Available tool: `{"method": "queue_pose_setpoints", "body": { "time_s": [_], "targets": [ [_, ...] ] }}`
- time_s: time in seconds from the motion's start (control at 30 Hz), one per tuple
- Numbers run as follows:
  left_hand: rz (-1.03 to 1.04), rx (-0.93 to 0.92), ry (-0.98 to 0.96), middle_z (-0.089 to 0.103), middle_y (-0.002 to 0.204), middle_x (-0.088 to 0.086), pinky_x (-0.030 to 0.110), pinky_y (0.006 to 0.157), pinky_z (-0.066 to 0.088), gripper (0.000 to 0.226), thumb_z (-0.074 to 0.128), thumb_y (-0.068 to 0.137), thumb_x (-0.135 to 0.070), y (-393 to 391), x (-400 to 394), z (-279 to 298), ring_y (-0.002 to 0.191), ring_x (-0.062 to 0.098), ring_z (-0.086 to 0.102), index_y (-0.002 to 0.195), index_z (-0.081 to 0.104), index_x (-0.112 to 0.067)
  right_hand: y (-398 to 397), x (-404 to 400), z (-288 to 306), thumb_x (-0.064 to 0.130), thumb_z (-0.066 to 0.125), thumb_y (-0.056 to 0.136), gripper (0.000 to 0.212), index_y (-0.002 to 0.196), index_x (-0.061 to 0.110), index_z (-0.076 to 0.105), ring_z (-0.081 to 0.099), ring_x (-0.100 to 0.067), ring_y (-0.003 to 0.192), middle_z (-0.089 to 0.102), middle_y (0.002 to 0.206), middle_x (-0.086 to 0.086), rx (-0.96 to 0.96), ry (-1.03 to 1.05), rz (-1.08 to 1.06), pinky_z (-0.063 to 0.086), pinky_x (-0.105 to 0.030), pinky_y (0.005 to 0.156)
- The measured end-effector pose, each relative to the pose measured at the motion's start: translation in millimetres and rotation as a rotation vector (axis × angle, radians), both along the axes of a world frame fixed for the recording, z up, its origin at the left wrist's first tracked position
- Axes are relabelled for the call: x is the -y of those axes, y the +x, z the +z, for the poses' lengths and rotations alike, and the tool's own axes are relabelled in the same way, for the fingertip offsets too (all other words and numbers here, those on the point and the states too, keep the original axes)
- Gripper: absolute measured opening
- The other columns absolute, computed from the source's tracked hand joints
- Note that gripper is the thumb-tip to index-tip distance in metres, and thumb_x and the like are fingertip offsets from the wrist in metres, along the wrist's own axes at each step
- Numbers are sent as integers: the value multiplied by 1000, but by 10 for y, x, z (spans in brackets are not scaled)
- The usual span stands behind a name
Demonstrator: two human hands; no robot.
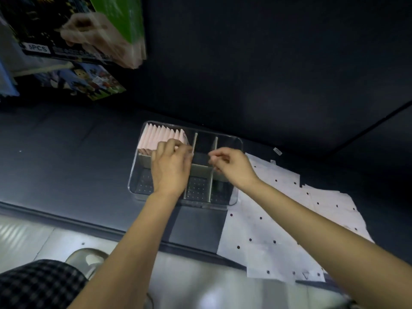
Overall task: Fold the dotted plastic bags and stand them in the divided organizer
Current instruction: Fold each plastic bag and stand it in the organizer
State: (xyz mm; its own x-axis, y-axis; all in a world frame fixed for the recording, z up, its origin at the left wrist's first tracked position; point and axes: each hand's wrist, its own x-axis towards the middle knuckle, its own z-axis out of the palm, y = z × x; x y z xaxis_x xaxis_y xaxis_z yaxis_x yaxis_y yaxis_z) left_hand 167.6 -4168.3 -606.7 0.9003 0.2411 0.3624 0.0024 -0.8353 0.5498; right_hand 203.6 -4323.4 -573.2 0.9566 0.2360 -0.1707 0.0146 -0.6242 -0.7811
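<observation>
A clear divided organizer (pixel 229 139) stands on the dark table. Its far-left compartment holds a row of folded pink bags (pixel 160 136) standing upright. My left hand (pixel 171 168) reaches over the organizer, its curled fingertips on the right end of that row, next to a divider (pixel 195 141). Hovering over the middle compartments, my right hand (pixel 231 167) has its fingers curled and thumb against forefinger, with nothing visible between them. Flat white dotted bags (pixel 272 221) lie stacked to the right of the organizer, reaching past the table's near edge.
Colourful boxes and a packet (pixel 73 52) sit at the far left on a shelf. A dark wall rises behind the organizer. The table's front edge (pixel 89 224) runs below; my checked lap (pixel 40 284) shows at the bottom left.
</observation>
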Motion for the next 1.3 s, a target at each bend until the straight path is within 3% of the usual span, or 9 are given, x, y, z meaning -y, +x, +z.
{"method": "queue_pose_setpoints", "body": {
  "time_s": [0.17,0.27,0.37,0.47,0.67,0.87,1.03,1.17,1.3],
  "targets": [
    [-591,86,214,65,84,9,39,66,49,5,67,80,-11,-322,821,10,79,31,59,81,71,-8,-676,1201,-166,17,63,89,16,104,22,68,62,-1,90,67,100,12,76,-111,-24,48,-13,81],
    [-948,-310,265,58,124,7,39,95,42,33,57,90,-32,-685,1286,-262,115,26,49,119,62,-16,-1122,1841,-421,27,69,85,36,120,21,60,54,-9,112,59,121,8,-11,-302,13,39,-17,97],
    [-1079,-596,429,4,159,0,34,119,1,85,57,85,-53,-1083,1446,-615,146,19,2,151,13,-21,-1527,2313,-714,50,65,81,78,146,22,30,19,-5,139,21,152,10,-99,-532,253,11,-12,111],
    [-1059,-555,527,-20,155,-5,33,111,-21,88,55,90,-44,-1296,1470,-812,144,18,-17,151,-5,-22,-1804,2552,-934,50,62,84,85,149,20,16,2,-14,145,-2,155,4,10,-653,409,7,-27,119],
    [-1020,-492,415,16,156,-11,24,114,-12,44,33,102,-28,-1303,1493,-713,146,12,9,145,29,-37,-1868,2542,-983,51,59,84,82,149,24,18,1,-17,146,-1,157,3,95,-675,408,-2,-28,117],
    [-817,-592,-267,67,94,-4,26,83,44,24,41,100,-16,-1124,1588,-346,82,11,58,106,63,-24,-1638,2765,-616,34,62,89,52,137,22,46,41,-14,128,50,137,4,-10,-559,419,24,-18,104],
    [-632,-561,-797,48,64,-17,13,64,36,33,39,101,-21,-975,1616,-124,63,-3,42,70,50,-22,-1259,2996,-106,15,70,83,13,72,19,64,55,-5,66,64,71,7,-210,-294,220,41,-21,63],
    [-400,-431,-810,60,97,-14,18,84,39,18,43,99,-25,-880,1652,-112,91,1,55,104,60,-21,-921,2925,2,9,70,82,6,88,10,69,69,-5,75,74,83,6,-299,163,-80,51,-14,67],
    [-242,-122,-395,42,142,-2,29,106,30,47,49,96,-29,-870,1727,-116,131,11,34,140,38,-18,-578,2694,-276,13,66,87,29,61,18,54,52,3,48,55,49,17,-303,94,-201,40,-11,50]
  ]
}}
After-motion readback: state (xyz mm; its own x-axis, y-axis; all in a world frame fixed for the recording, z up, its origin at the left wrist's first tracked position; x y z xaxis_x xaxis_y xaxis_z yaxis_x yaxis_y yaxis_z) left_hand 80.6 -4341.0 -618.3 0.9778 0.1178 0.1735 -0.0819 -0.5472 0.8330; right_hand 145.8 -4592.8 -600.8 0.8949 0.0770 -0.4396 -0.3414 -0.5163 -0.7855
